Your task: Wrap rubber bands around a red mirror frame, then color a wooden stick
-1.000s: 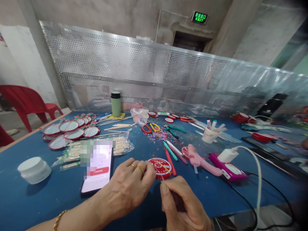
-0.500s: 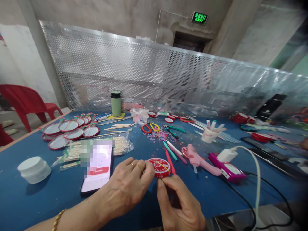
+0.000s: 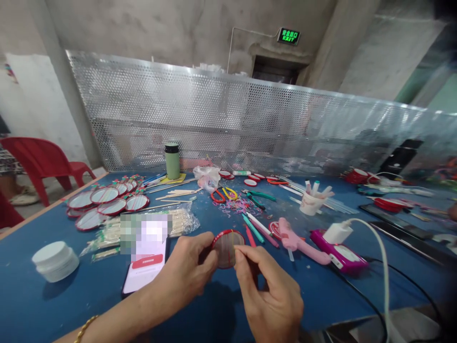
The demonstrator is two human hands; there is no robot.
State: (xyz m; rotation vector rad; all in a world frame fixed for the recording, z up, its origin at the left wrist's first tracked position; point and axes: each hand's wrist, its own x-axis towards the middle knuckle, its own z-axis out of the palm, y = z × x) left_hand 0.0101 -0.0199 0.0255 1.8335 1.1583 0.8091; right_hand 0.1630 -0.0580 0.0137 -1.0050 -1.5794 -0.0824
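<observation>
The red-rimmed disc [image 3: 224, 251] has flipped, presenting its grey side for handling, left hand [image 3: 193, 264] gripping its rim, right hand [image 3: 269, 290] pinched closed, its hold unclear.

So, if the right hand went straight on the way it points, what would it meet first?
Probably the red-rimmed disc in the left hand; the right hand overlaps its edge in view, contact unclear.
</observation>
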